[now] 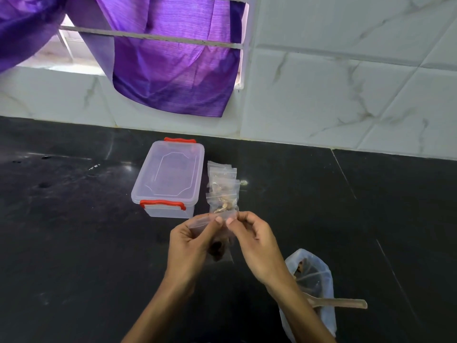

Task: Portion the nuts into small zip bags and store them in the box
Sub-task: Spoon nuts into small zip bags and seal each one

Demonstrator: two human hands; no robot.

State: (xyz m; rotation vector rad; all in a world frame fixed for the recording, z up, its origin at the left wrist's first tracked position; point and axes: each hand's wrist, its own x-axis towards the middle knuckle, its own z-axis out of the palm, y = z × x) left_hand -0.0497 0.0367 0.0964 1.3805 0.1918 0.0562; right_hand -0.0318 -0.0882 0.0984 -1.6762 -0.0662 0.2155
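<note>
Nuts, dark and blurred, sit low in the small zip bag (pixel 217 240) that both hands hold above the black countertop (pixel 74 243). Left hand (pixel 191 240) curls round the bag's left side, thumb tip pressed on the top strip; right hand (pixel 256 240) pinches the same strip just beside it, thumb against forefinger, the other fingers curled behind. Both forearms rise from the bottom edge and meet at the bag. Whether the strip is sealed is hard to tell.

Below and to the right of the right hand, partly behind its forearm, a loose clear plastic bag (pixel 319 271) stands open with brown nuts inside. A pale plastic spoon (pixel 338 303) lies across it, handle pointing away to the right, its bowl hidden by the arm. The bag's lower part is cut off by the frame.

Just beyond the fingertips, filled zip bags (pixel 222 189) lie in an overlapping row running away from the hands, light-coloured nuts showing through; their number is unclear.

Beyond the left hand and just beside that row stands a clear storage box (pixel 170 178) with its lid on and red clips (pixel 162 203) at the near and far ends. Nothing can be made out inside it.

Farther off are a marbled tile wall (pixel 346 82) and a purple curtain (pixel 173 70).
</note>
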